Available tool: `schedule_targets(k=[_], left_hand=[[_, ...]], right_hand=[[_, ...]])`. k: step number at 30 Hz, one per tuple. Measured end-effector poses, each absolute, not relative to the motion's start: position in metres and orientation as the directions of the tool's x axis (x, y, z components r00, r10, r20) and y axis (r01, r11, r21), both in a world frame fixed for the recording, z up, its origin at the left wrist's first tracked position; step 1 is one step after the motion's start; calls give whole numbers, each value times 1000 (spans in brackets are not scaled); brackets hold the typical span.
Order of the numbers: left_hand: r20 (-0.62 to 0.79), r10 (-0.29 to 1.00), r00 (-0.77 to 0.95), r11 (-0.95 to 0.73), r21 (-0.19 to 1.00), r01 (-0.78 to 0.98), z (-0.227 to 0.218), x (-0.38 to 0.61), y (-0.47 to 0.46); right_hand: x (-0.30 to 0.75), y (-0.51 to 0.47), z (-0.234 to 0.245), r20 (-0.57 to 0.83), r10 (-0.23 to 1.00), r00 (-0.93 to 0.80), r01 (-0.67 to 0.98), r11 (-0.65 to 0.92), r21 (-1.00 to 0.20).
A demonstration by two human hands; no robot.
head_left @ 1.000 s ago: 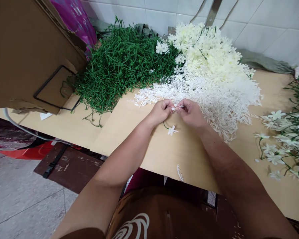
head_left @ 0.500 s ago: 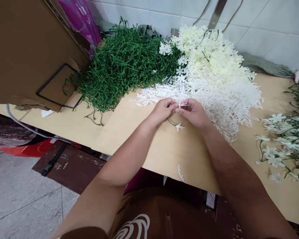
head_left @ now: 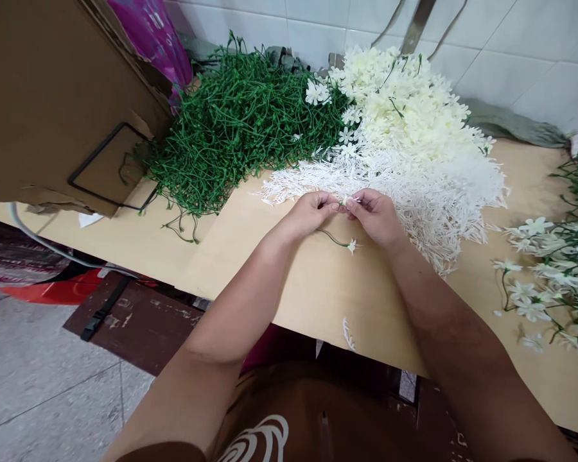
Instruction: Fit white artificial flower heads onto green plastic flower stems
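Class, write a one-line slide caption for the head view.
Left hand and right hand pinch a flower-tipped green stem over a table, beside heaps of green stems and white blossoms.

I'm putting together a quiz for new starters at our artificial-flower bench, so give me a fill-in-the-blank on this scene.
The left hand and right hand pinch the top end of a thin stem whose free end bears a small ____ flower. The heap of bare stems beside the cardboard box is ____ in colour. The cardboard box stands on the person's ____ side.
Missing words: white; green; left.
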State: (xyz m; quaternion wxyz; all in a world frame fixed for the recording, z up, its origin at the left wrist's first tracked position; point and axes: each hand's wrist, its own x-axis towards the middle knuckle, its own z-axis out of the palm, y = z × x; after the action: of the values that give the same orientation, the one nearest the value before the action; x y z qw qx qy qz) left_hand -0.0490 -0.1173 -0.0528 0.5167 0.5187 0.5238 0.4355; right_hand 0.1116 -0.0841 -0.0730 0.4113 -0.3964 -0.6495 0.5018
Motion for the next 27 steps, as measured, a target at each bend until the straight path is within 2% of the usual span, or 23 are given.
schedule_targets(k=[5,8,12,14,22,27], left_hand=[[-93,993,67,85,990,113,-56,-47,-117],[-84,994,68,70,981,182,-59,-47,-116],[30,996,81,-53,952,300,-64,-50,-114],[53,994,92,-81,943,324,-65,-51,-115],[25,987,157,-65,965,255,-63,-52,-118],[7,984,179,-43,979,199,-64,-53,-119]], right_hand=[[107,-90,-72,239,922,-306,172,300,-938],[106,-92,-71,300,906,-298,249,377,-892],[109,-93,-69,453,826,-336,367,558,-744],[110,-93,-68,483,795,-367,398,604,-691],[107,-97,-68,447,810,-380,386,578,-719],[103,-101,-69,473,791,-387,389,605,-694]])
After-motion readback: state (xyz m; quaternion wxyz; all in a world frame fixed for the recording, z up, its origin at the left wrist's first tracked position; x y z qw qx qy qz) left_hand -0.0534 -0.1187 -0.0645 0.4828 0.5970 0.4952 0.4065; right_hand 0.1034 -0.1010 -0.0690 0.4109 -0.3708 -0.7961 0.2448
